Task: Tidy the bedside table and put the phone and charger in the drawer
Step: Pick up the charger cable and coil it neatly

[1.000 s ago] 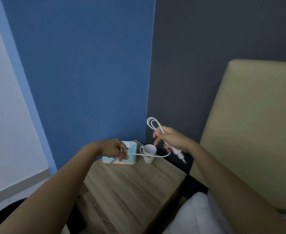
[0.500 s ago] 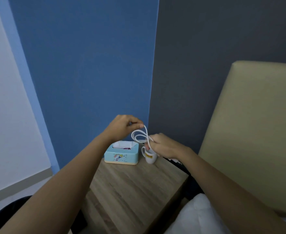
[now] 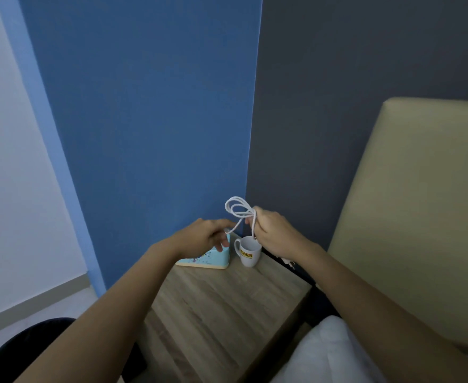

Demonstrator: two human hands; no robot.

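A white charger cable [image 3: 238,210] is coiled into loops above the back of the wooden bedside table [image 3: 221,308]. My right hand [image 3: 272,234] is closed around the bundle of loops, and the charger's plug [image 3: 289,262] pokes out below that wrist. My left hand [image 3: 205,239] pinches the cable's loose end just left of the loops. No phone and no drawer are in view.
A light blue tissue box [image 3: 210,258] and a white mug [image 3: 248,251] stand at the table's back edge, under my hands. A beige headboard [image 3: 420,217] and a white pillow [image 3: 332,355] lie to the right. Blue and grey walls meet behind the table.
My left hand carried the cable's loose end up to my right hand and came back down a little. The loops have grown into a bundle held above the mug.
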